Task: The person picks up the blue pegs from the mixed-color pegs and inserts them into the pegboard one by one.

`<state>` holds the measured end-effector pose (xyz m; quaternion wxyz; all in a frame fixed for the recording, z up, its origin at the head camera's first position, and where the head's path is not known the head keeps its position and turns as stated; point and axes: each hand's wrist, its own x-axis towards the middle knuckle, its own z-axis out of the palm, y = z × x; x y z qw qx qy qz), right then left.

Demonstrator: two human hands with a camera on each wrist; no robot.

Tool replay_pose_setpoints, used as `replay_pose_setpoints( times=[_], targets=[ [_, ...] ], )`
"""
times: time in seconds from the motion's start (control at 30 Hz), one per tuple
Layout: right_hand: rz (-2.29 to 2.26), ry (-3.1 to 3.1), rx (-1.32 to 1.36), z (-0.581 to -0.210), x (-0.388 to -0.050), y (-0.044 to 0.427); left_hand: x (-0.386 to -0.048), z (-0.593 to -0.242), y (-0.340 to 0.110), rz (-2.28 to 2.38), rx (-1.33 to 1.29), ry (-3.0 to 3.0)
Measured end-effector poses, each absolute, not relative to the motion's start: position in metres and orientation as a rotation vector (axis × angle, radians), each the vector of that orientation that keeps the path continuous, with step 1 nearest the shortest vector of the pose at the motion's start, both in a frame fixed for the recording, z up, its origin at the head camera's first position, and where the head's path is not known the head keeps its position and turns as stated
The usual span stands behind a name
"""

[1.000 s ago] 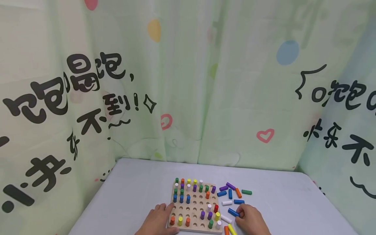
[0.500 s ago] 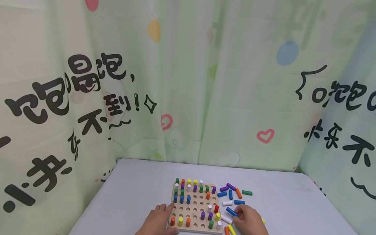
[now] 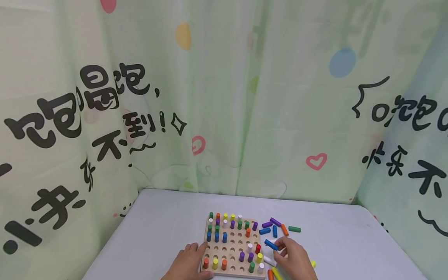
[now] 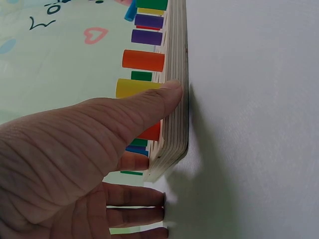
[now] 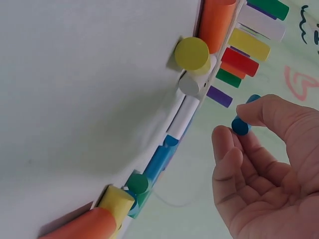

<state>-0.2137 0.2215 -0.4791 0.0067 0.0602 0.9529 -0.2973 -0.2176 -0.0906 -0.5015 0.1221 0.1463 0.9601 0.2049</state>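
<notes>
A wooden pegboard (image 3: 220, 252) stands on the table, partly filled with upright coloured pegs. At its front left corner rests my left hand (image 3: 187, 261); the left wrist view has the thumb pressed on the board's layered front side (image 4: 175, 119) and the other fingers stretched out past the corner. My right hand (image 3: 294, 256) pinches a blue peg (image 3: 271, 245) between thumb and fingers, just right of the board. In the right wrist view this peg (image 5: 240, 126) is held clear of the tabletop, its end toward the camera.
Loose pegs lie right of the board: purple (image 3: 275, 221), green (image 3: 294, 229), orange (image 3: 284, 230), blue (image 3: 265, 231), white (image 3: 269, 261) and yellow (image 3: 276, 273). A printed curtain (image 3: 224, 116) hangs behind the white table (image 3: 168, 217).
My right hand has lifted the blue peg from among the loose pegs and moved it slightly left and away from me. The left hand and the board stay put.
</notes>
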Motion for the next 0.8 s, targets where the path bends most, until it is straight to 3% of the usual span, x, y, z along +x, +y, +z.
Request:
replay_pose_setpoints(
  times=[0.8],
  targets=[
    [-0.989,3.075,0.071,-0.471,-0.212,0.197,-0.218,-0.503,-0.092,0.603,0.437,2.800]
  ],
)
